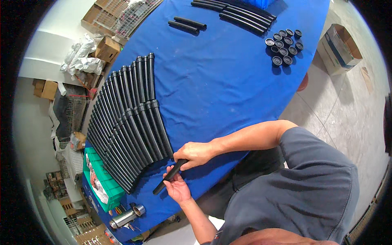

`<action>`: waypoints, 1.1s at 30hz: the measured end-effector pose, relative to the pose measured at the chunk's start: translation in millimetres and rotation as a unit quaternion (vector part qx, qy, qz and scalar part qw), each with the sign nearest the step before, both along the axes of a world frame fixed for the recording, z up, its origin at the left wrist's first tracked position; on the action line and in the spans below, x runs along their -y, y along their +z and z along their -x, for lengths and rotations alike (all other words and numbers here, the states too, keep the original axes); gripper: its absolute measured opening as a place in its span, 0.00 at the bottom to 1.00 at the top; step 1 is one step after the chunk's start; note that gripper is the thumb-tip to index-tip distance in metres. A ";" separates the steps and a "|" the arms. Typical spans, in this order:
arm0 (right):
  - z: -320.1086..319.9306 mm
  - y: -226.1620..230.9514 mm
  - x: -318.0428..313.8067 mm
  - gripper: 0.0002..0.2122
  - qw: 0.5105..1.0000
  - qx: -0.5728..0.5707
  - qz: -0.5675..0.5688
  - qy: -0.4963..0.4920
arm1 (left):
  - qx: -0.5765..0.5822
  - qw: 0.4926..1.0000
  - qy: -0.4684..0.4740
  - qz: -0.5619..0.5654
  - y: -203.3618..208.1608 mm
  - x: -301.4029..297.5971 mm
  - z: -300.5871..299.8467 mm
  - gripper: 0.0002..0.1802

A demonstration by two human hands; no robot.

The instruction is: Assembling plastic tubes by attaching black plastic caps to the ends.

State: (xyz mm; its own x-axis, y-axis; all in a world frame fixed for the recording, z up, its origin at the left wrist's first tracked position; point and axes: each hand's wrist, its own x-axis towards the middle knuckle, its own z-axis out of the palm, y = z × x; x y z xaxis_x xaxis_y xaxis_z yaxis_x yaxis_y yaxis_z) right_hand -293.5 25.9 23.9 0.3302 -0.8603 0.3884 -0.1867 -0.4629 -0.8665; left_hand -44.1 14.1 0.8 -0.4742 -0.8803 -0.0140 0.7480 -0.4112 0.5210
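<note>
A short black tube [167, 179] lies across my palms above the blue cloth table [228, 90]. My left hand [177, 188] cups it from below near its middle. My right hand [195, 154] grips its upper end from above, fingers curled around it. Just left of both hands, a long fan of several black tubes [126, 122] lies side by side on the cloth, each with a wider collar partway along.
Several black round caps [283, 45] sit at the far right of the table, several long black tubes [241, 14] and two short ones [185, 24] at the far end. A green crate [102, 179], a metal cylinder [124, 217], cardboard boxes [339, 49] and wire racks surround the table.
</note>
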 end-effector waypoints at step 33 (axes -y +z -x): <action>-3.3 -1.0 -2.2 0.16 0.995 -0.004 0.074 -0.065 | 0.013 1.000 0.015 -0.016 1.3 -1.1 1.8 0.18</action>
State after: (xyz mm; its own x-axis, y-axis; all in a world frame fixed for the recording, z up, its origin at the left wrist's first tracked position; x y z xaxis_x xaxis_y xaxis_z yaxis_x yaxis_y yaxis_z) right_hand -290.3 28.1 22.8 0.2238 -0.8290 0.5125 -0.2598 -0.5576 -0.7884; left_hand -45.9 15.2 2.1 -0.4468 -0.8930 -0.0533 0.7469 -0.4052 0.5273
